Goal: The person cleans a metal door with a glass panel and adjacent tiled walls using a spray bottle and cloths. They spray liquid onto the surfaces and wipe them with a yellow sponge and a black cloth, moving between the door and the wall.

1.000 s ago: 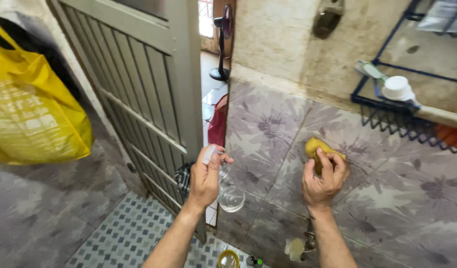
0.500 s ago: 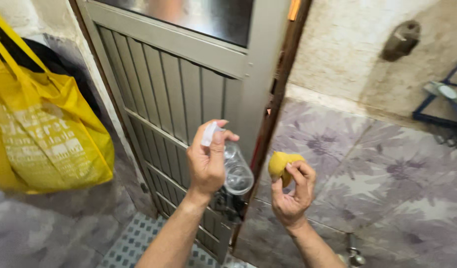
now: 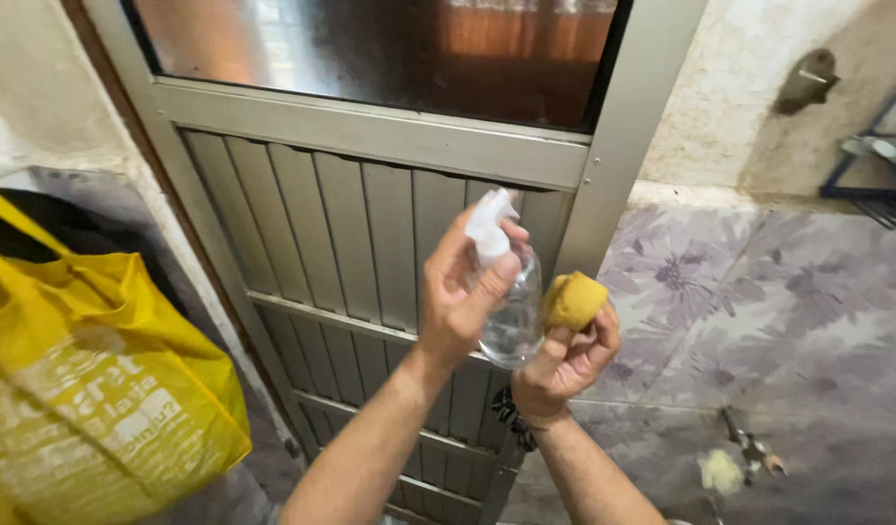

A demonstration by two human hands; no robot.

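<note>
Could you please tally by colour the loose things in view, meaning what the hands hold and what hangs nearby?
Yellow: 2, the sponge in the right hand and the hanging bag
Clear with a white nozzle: 1, the spray bottle in the left hand
Total: 3

Two hands [image 3: 457,292]; one clear spray bottle [image 3: 511,311]; one yellow sponge [image 3: 576,299]; one yellow bag [image 3: 98,399]; one door [image 3: 370,194].

Soft daylight, slight blur, wide-angle distortion.
</note>
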